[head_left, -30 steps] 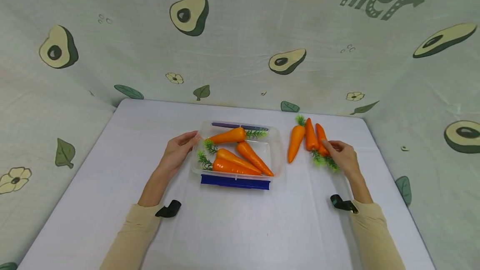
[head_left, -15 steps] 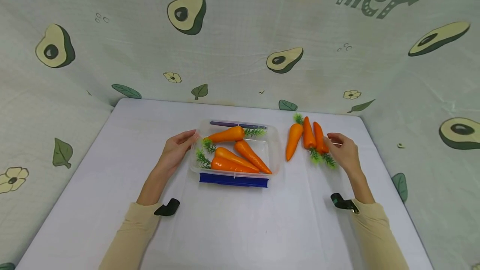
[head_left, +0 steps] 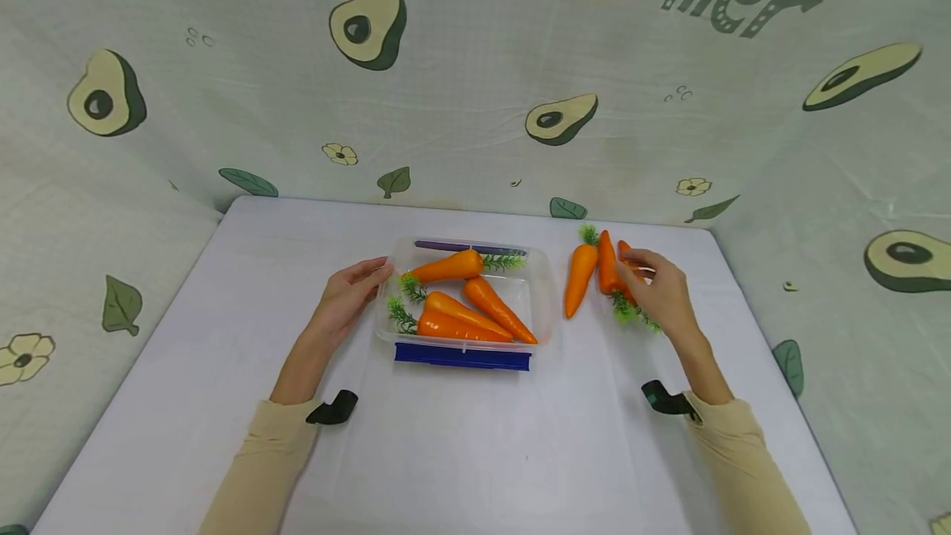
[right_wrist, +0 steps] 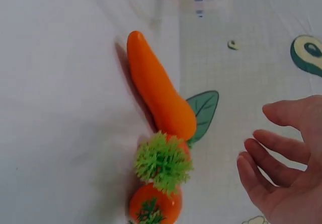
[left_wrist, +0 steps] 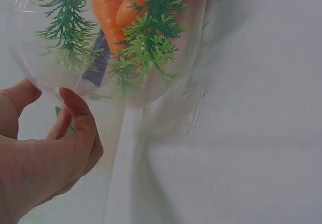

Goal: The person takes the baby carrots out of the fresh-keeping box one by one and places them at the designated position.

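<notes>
A clear plastic food container [head_left: 464, 345] with blue latch flaps stands on the table, holding several orange carrots [head_left: 498, 308] with green tops. My left hand [head_left: 345, 304] pinches its left rim between thumb and fingers; the left wrist view shows the fingertips at the container wall [left_wrist: 188, 83]. Three more carrots lie right of the container: a left one [head_left: 581, 279], a middle one [head_left: 607, 267] and a right one [head_left: 623, 247]. Over the right one is my right hand [head_left: 661, 291], partly covering it. The right wrist view has that hand's fingers loosely bent and apart, holding nothing.
A white cloth covers the table [head_left: 461, 452]. Behind it and at both sides hangs a pale curtain [head_left: 461, 106] printed with avocados and leaves. The blue front flap [head_left: 462, 357] hangs out from the container toward me.
My right hand drew back to the right from the right carrot, then came left over it again. The left hand stays at the container rim. The head view shifted slightly.
</notes>
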`<state>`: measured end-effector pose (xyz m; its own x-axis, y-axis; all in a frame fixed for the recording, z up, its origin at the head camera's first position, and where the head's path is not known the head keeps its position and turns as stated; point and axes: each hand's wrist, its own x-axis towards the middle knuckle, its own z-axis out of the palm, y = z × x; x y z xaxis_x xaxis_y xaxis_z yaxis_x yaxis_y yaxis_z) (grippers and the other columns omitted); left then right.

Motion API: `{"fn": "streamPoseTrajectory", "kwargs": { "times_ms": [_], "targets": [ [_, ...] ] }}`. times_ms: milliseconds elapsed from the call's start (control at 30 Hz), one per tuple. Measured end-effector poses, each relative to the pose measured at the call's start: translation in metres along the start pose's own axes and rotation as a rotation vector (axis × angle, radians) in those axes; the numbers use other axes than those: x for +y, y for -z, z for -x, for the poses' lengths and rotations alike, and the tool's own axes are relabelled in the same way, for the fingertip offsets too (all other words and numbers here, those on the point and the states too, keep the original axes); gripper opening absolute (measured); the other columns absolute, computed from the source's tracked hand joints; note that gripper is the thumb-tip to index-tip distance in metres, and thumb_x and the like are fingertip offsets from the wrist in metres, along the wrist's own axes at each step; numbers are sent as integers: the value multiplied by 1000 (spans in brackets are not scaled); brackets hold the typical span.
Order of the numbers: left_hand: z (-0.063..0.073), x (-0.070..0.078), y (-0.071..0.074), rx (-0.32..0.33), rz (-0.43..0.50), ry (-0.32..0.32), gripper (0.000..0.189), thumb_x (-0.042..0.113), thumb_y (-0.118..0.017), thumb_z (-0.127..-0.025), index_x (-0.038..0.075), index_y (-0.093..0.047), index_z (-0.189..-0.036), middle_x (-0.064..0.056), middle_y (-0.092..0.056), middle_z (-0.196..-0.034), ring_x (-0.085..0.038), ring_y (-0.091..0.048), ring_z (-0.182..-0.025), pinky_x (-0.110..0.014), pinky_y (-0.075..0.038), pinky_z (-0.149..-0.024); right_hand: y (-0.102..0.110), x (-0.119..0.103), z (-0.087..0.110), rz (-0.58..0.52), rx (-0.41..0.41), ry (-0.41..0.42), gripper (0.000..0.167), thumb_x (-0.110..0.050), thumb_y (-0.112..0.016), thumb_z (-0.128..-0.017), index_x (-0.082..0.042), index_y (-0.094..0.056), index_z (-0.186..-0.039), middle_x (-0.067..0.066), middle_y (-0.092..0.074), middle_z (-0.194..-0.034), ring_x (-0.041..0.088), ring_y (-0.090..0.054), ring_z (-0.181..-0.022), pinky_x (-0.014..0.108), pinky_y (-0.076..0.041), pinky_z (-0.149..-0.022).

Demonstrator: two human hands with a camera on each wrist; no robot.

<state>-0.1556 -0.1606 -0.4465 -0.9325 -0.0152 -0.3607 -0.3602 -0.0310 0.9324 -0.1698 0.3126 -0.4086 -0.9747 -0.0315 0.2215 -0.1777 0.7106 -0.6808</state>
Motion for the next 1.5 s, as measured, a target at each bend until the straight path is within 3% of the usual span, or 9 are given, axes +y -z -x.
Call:
{"fn": "streamPoseTrajectory", "kwargs": {
  "times_ms": [133, 367, 567, 767, 967, 1500],
  "targets": [
    [-1, 0, -2, 3, 7, 9, 66, 42, -72, -97, 9, -51, -150, -6, -50, -150, -14, -48, -123, -20, -43, -105, -7, -13, 0, -23, -19, 43, 35, -15, -68, -101, 8, -65, -128, 26, -64, -127, 41, -61, -114, 56, -50, -98],
    [-1, 0, -4, 19, 13, 0, 65, 41, -73, -96, 7, -53, -148, -7, -53, -146, -13, -50, -123, -22, -44, -106, -19, -39, -1, -65, -65, 94, 33, -12, -70, -99, 6, -67, -126, 22, -67, -119, 38, -65, -107, 35, -56, -91],
    [-2, -1, -5, 37, -14, -26, 70, 45, -75, -94, 4, -53, -147, -10, -55, -144, -14, -51, -120, -24, -44, -106, -33, -58, -1, -79, -92, 161, 31, -15, -73, -98, 3, -69, -123, 21, -70, -119, 36, -66, -106, 49, -56, -90],
    [-3, -2, -5, 54, -36, -23, 71, 48, -76, -92, 7, -55, -146, -9, -57, -141, -13, -51, -117, -27, -44, -103, -49, -70, 2, -129, -86, 201, 27, -15, -73, -98, 0, -72, -121, 15, -71, -117, 30, -67, -105, 44, -57, -90],
    [-4, -3, -5, 48, -2, -4, 71, 49, -77, -91, 9, -56, -146, -6, -55, -142, -12, -51, -120, -28, -41, -111, -66, -82, 5, -203, -116, 265, 26, -14, -73, -98, -1, -72, -120, 15, -72, -117, 29, -68, -105, 51, -56, -91],
    [-4, -2, -5, 39, 19, 8, 68, 44, -76, -94, 8, -54, -147, -6, -51, -148, -14, -46, -131, -31, -36, -116, -108, -107, 12, -285, -344, 372, 32, -8, -71, -98, 5, -66, -127, 20, -69, -124, 31, -66, -110, 46, -56, -94]
  ]
}}
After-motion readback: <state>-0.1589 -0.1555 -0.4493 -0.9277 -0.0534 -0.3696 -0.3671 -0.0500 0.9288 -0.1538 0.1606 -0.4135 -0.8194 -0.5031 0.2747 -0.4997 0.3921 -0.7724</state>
